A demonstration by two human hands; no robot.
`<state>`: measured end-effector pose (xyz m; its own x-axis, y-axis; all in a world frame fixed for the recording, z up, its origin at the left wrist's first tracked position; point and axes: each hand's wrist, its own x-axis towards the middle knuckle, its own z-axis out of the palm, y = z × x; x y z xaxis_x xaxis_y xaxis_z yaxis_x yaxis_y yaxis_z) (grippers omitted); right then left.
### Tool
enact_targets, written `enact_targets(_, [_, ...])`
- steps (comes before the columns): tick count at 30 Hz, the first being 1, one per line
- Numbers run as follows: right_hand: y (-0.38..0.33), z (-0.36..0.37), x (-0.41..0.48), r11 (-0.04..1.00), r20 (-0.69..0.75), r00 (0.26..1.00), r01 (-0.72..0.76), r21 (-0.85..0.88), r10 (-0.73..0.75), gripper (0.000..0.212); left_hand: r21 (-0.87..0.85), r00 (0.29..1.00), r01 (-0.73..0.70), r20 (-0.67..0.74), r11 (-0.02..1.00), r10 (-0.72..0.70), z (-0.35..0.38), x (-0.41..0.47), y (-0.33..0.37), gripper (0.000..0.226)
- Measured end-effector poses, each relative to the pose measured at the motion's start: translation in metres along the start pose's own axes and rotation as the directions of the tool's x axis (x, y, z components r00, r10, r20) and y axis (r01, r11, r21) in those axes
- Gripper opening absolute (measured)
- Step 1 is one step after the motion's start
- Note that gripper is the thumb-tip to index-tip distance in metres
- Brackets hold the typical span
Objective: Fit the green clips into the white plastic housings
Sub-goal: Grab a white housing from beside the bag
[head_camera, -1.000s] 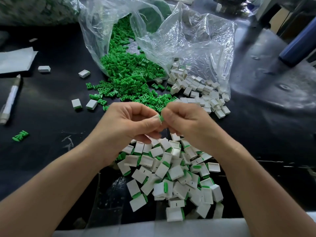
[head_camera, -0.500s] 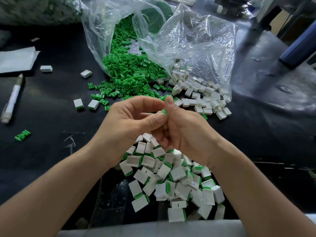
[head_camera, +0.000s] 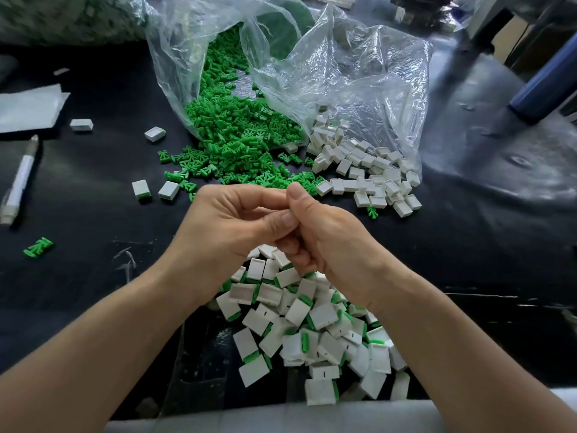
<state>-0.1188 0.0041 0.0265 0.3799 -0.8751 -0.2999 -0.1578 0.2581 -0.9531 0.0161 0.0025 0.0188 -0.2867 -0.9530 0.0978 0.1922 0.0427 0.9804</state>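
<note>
Left hand (head_camera: 224, 232) and right hand (head_camera: 331, 242) meet fingertip to fingertip, fingers curled. Whatever they pinch is hidden, so I can't tell what either holds. Done: heap of fitted housings (head_camera: 312, 320) at the near table (head_camera: 93, 189) edge. To do: a big spill of green clips (head_camera: 237, 142) and empty white housings (head_camera: 365, 170) from the bag (head_camera: 349, 76). Judging by the piles, plenty is left.
</note>
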Motion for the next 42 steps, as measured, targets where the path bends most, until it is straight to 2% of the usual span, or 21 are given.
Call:
enact_targets(3, [0.002,0.000,0.001,1.000,-0.002,1.000,-0.005,0.003,0.005,0.069,-0.020,1.000,0.002,0.019,1.000,-0.002,0.000,-0.001,0.000,0.020])
enact_targets(7, [0.002,0.002,-0.001,0.999,-0.017,1.000,0.002,0.035,-0.001,0.055,-0.035,1.000,-0.001,0.030,0.999,0.002,0.002,-0.001,0.001,0.021])
enact_targets(16, [-0.001,0.000,0.000,0.996,0.066,0.998,0.007,0.083,-0.013,0.069,-0.046,1.000,0.013,0.004,0.999,-0.013,-0.001,-0.002,0.002,0.025])
enact_targets(20, [0.001,-0.002,0.001,0.991,0.161,0.987,-0.050,0.123,0.030,0.087,-0.048,0.999,0.029,-0.021,0.998,-0.030,0.000,-0.002,0.002,0.024])
enact_targets(24, [0.000,-0.005,0.001,0.992,0.168,0.984,-0.076,0.104,0.058,0.062,-0.027,0.998,0.042,-0.037,0.999,-0.043,0.001,-0.002,0.002,0.021])
enact_targets(26, [-0.001,-0.006,0.000,0.987,0.183,0.982,-0.080,0.139,0.054,0.058,-0.047,0.998,0.048,-0.029,0.998,-0.049,0.001,-0.001,0.002,0.021])
enact_targets(31, [-0.005,-0.007,-0.001,0.980,0.261,0.964,-0.089,0.178,0.040,0.084,-0.078,0.999,0.046,0.007,0.996,-0.046,-0.001,-0.002,0.003,0.025])
enact_targets(33, [-0.006,-0.007,-0.002,0.975,0.271,0.962,-0.084,0.207,0.025,0.076,-0.082,0.999,0.053,0.012,0.995,-0.052,-0.002,-0.002,0.004,0.026])
enact_targets(36, [-0.008,-0.005,-0.004,0.970,0.247,0.969,-0.083,0.230,0.024,0.052,-0.075,0.998,0.064,0.012,0.995,-0.063,-0.002,-0.002,0.005,0.024])
enact_targets(42, [-0.005,-0.007,-0.001,0.983,0.238,0.970,-0.086,0.162,0.045,0.058,-0.053,0.998,0.067,-0.015,0.996,-0.068,-0.001,-0.002,0.005,0.015])
